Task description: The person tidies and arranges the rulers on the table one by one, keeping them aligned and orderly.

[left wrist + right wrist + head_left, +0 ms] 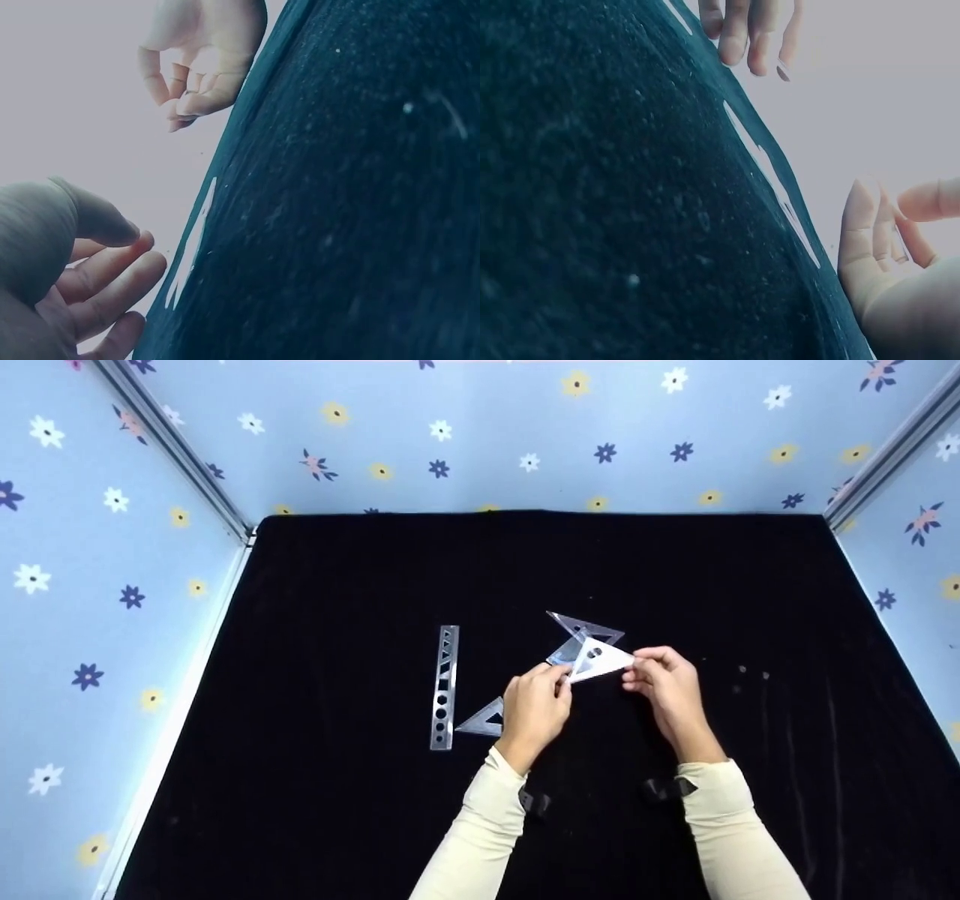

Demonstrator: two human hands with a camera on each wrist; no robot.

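Between both hands is a small clear set square (613, 661), glaring white, with a cut-out in its middle. My left hand (536, 709) pinches its lower left corner, and my right hand (670, 686) pinches its right corner. Just behind it lies another clear set square (602, 630), overlapping a bluish clear piece (562, 652) whose full outline is hidden. A further set square (475, 723) is partly covered by my left hand. Left of that lies a clear ruler (442, 692) with a row of cut-out shapes. Both wrist views show the fingers (112, 292) above the cloth; the held piece is hardly visible there.
A black cloth (337, 660) covers the table. Pale blue flowered panels (495, 442) stand at the back and both sides, with metal posts (176, 446) at the corners. Small light specks (765, 676) lie right of my right hand.
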